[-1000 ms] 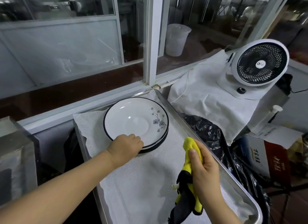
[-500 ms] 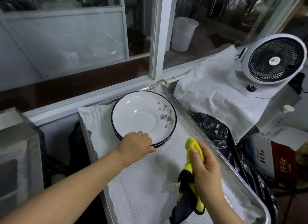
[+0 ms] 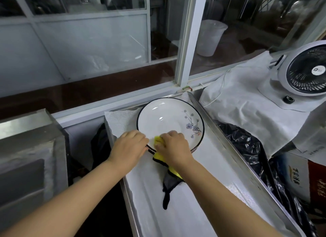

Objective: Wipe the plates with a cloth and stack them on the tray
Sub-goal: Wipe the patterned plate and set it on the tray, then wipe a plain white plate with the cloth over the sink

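Note:
A stack of white plates (image 3: 167, 120) with dark rims and a flower print sits at the far end of a metal tray (image 3: 227, 141) lined with white paper. My left hand (image 3: 129, 146) grips the near left rim of the top plate. My right hand (image 3: 173, 145) holds a yellow and black cloth (image 3: 158, 141) and presses it on the near part of the top plate. The cloth's black tail hangs down over the tray lining below my wrist.
A white desk fan (image 3: 307, 72) stands on a white cloth-covered surface at the right. Black plastic bags (image 3: 247, 148) lie beside the tray's right edge, with a printed box (image 3: 299, 176) further right. A window frame (image 3: 187, 42) runs behind, a steel unit (image 3: 26, 148) at left.
My right hand has moved from the tray's middle up to the plate stack and now presses the cloth on the top plate. My left hand has stayed on the near rim.

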The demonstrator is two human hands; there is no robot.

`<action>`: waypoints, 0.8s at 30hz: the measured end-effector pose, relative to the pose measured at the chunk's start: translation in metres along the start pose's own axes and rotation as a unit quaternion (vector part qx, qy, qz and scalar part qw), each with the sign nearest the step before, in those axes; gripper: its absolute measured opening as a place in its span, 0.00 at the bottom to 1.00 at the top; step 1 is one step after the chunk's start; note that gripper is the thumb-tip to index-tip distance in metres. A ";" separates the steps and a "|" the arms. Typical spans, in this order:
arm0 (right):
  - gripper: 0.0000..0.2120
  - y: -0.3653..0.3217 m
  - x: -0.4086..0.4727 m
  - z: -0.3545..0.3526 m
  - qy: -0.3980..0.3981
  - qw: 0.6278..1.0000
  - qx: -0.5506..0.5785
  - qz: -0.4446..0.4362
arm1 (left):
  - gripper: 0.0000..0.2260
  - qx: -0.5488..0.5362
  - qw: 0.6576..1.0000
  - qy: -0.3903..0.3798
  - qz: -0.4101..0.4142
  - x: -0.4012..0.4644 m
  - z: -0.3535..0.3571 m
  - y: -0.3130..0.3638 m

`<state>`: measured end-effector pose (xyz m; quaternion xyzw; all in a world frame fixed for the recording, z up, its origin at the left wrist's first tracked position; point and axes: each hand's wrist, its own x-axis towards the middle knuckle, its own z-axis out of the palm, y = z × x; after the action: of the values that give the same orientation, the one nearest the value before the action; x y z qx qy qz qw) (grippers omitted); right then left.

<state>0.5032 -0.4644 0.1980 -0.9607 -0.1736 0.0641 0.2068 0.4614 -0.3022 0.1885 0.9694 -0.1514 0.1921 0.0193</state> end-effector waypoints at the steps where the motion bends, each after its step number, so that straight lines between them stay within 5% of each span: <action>1: 0.19 -0.002 0.001 0.003 -0.024 0.997 -0.069 -0.027 | 0.13 -0.005 1.000 -0.003 0.001 0.001 0.001 -0.001; 8: 0.16 0.005 -0.006 0.007 -0.007 0.964 -0.211 -0.163 | 0.11 -0.007 1.000 -0.019 -0.008 -0.002 0.002 -0.001; 17: 0.14 0.031 -0.025 -0.018 0.019 0.922 -0.340 -0.182 | 0.10 -0.007 0.998 -0.052 -0.037 -0.002 -0.004 0.004; 21: 0.16 0.033 -0.044 -0.033 0.047 0.940 -0.310 -0.134 | 0.17 0.005 0.987 -0.129 -0.091 -0.014 -0.014 0.005; 24: 0.14 0.007 -0.067 -0.045 0.090 0.960 -0.233 -0.124 | 0.14 -0.041 0.993 -0.037 -0.102 -0.051 -0.053 0.003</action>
<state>0.4518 -0.5110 0.2397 -0.9549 -0.2826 -0.0908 -0.0019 0.3964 -0.2857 0.2179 0.9847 -0.0602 0.1468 0.0726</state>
